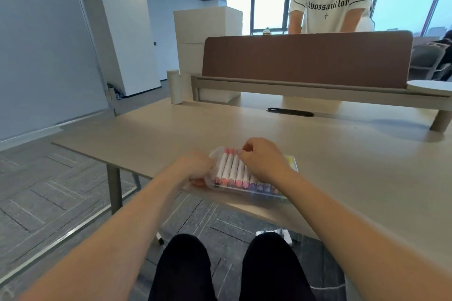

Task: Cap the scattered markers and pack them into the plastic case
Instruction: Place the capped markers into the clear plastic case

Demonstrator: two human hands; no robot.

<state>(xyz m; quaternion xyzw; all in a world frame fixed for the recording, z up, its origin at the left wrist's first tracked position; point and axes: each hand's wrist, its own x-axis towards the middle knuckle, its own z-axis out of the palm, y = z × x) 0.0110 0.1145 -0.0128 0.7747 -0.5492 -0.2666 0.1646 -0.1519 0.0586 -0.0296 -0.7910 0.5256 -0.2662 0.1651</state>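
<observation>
The case (292,166) near the counter's front edge looks like thin, clear, glossy plastic. The markers (230,166) are smooth white plastic, and the counter (342,166) is matt beige laminate.

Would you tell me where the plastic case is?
The plastic case lies centre of the head view, on the table by its near edge, left hand at its left end, right hand over its markers.

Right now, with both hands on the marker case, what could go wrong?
The plastic case lies close to the table's near edge; a push from the right hand, resting over the markers, might slide it off if the left hand's grip on its side slips. The right hand also hides part of the row, so an uncapped marker could go unnoticed.
</observation>
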